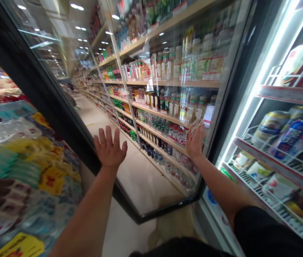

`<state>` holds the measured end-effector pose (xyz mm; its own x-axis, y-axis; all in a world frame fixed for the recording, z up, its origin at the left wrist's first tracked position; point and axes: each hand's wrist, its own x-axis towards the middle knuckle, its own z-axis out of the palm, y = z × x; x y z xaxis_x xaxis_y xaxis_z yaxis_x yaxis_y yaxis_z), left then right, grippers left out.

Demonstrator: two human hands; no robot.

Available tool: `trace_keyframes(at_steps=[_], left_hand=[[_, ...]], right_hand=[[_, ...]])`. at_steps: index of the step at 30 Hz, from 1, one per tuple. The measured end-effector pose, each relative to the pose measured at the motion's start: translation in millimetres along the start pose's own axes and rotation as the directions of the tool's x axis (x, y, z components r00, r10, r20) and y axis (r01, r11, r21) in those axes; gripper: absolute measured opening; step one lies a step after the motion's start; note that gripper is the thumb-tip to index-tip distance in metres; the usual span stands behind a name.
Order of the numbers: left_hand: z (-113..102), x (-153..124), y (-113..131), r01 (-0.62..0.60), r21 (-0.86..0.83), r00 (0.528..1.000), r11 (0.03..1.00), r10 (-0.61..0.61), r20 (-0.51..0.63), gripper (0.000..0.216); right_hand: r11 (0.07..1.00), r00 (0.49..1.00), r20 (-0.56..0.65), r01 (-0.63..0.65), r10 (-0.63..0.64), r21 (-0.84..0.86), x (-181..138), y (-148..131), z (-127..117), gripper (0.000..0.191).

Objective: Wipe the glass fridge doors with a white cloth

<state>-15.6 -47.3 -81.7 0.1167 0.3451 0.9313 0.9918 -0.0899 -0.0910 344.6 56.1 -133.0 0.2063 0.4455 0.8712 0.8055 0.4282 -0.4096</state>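
A glass fridge door (151, 117) with a black frame stands swung wide open in front of me. My left hand (110, 148) rests flat on the glass, fingers spread, near the door's left frame. My right hand (195, 141) presses a crumpled cloth (195, 125) against the glass close to the door's hinge side. Through and in the glass I see a shop aisle with shelves of bottles.
The lit fridge interior (280, 150) is on the right, with wire shelves of cans and packets. A display of packaged goods (25, 171) fills the left. The tiled floor (124, 232) shows below the door's bottom edge.
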Motion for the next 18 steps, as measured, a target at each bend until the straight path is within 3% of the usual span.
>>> trace_keyframes(at_steps=[3,8,10,14,16,18], left_hand=[[-2.3,1.0,1.8,0.039,-0.031,0.999,0.999,-0.038,0.02,0.064],[-3.4,3.5,3.5,0.115,-0.04,0.991,0.993,-0.112,0.073,0.065],[-4.1,4.1,3.6,0.128,-0.044,0.989,0.991,-0.124,0.086,0.065],[-5.5,5.1,5.0,0.143,-0.06,0.986,0.988,-0.137,0.09,0.065],[-5.5,5.1,5.9,0.135,-0.065,0.987,0.989,-0.129,0.092,0.065],[-5.2,4.4,5.3,0.125,-0.072,0.989,0.99,-0.118,0.092,0.065]], right_hand=[[1.0,0.999,0.041,0.025,-0.025,-0.007,-3.2,-0.3,-5.2,0.062],[0.999,1.0,-0.004,0.026,-0.026,-0.029,57.0,-11.2,-18.5,0.061],[1.0,1.0,-0.001,-0.021,0.021,-0.001,58.1,-12.1,-16.6,0.063],[0.951,0.954,0.028,-0.298,0.297,0.077,-11.2,-2.1,-0.1,0.067],[0.919,0.922,0.028,-0.387,0.386,0.078,-48.4,1.6,6.7,0.067],[0.901,0.904,0.03,-0.427,0.426,0.074,-62.6,0.2,9.1,0.067]])
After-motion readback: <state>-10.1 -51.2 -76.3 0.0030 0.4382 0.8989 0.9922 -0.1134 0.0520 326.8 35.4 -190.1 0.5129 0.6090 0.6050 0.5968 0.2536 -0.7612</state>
